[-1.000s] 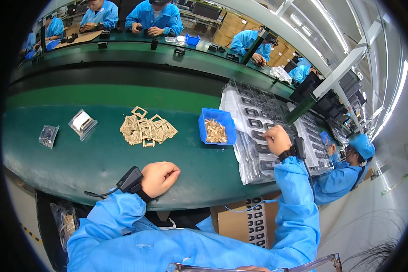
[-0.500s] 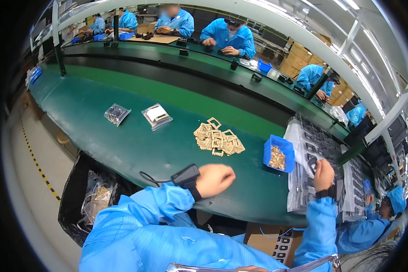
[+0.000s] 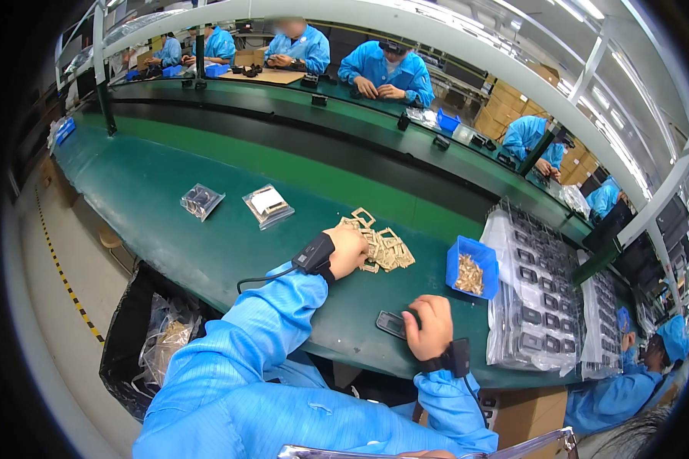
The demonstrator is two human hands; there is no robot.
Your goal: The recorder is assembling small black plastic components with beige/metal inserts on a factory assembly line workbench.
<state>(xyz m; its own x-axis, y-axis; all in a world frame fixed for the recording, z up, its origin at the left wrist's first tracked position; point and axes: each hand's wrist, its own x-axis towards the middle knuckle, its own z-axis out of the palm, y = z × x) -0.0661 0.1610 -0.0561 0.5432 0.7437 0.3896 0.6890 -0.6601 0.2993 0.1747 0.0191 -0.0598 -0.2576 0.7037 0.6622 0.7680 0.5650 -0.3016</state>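
Note:
A heap of thin tan rectangular frames (image 3: 390, 251) lies on the green table in front of me. My left hand (image 3: 347, 250) is at the heap's left side, its fingertips hidden behind the hand. Low over the table near its front edge, my right hand (image 3: 432, 327) grips a small black rectangular plastic part (image 3: 391, 324) by one end. A blue bin (image 3: 488, 264) with small gold-coloured pieces stands beyond my right hand. To its right, trays (image 3: 505, 321) carry rows of similar black parts.
Two clear plastic bags, one with dark items (image 3: 202, 201) and one with a white label (image 3: 268, 203), lie on the left of the table. A black-lined bin (image 3: 122, 359) stands below its left edge. Co-workers in blue sit across the line and at far right.
My left hand has moved up and forward to the heap of tan frames. The right hand has come left from the trays with a black part in it.

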